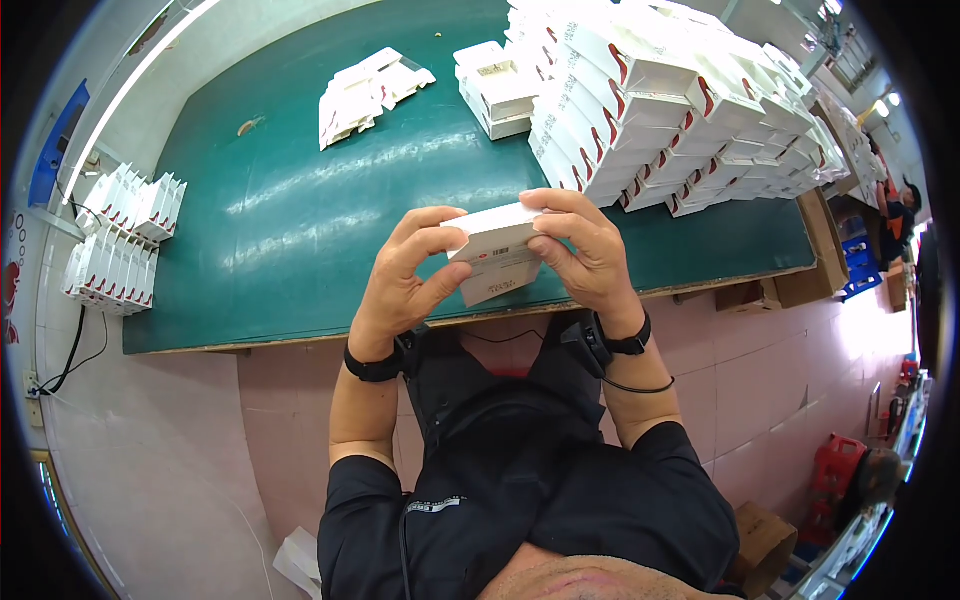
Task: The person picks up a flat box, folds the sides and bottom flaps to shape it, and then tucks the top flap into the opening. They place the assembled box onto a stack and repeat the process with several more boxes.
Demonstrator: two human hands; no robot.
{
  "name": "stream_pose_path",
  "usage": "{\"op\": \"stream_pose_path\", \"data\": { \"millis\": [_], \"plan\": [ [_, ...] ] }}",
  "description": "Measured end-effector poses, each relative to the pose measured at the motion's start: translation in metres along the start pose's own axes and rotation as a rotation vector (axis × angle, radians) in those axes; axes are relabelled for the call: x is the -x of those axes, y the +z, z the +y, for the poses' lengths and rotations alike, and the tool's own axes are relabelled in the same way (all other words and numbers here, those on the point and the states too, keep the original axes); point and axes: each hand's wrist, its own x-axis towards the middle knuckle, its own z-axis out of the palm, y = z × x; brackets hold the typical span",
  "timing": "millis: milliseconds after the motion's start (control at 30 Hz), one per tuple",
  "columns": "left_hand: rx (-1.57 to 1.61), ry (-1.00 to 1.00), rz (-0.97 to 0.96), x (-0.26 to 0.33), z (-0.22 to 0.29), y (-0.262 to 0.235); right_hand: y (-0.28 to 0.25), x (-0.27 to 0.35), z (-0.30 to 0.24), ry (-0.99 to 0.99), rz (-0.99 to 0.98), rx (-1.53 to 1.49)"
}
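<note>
Over the flat green counter [300, 250], left hand [405, 270] and right hand [590, 255] pinch a white rectangular cardboard box [495, 243] at opposite ends; even pressure should keep it square, though whether it's shut is unclear

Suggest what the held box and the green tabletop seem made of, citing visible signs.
Held box: probably thin white card, smooth; its flat printed panels and straight creased edges suggest this.
Green tabletop: possibly rubber or vinyl sheet, semi-glossy; it reflects light streaks.
</note>
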Motion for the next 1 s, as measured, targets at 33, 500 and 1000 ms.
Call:
{"op": "stream_pose_path", "data": {
  "millis": [33, 500, 1000],
  "plan": [
    [-0.007, -0.013, 0.002, 0.001, -0.001, 0.001, 0.001, 0.0, 0.0, 0.001, 0.005, -0.001],
    [0.078, -0.037, 0.14, 0.008, -0.003, 0.016, 0.01, -0.002, -0.005, -0.075, -0.036, 0.189],
    [-0.096, -0.142, 0.037, 0.009, 0.005, 0.015, 0.004, 0.0, -0.01, 0.016, -0.058, 0.164]
  ]
}}
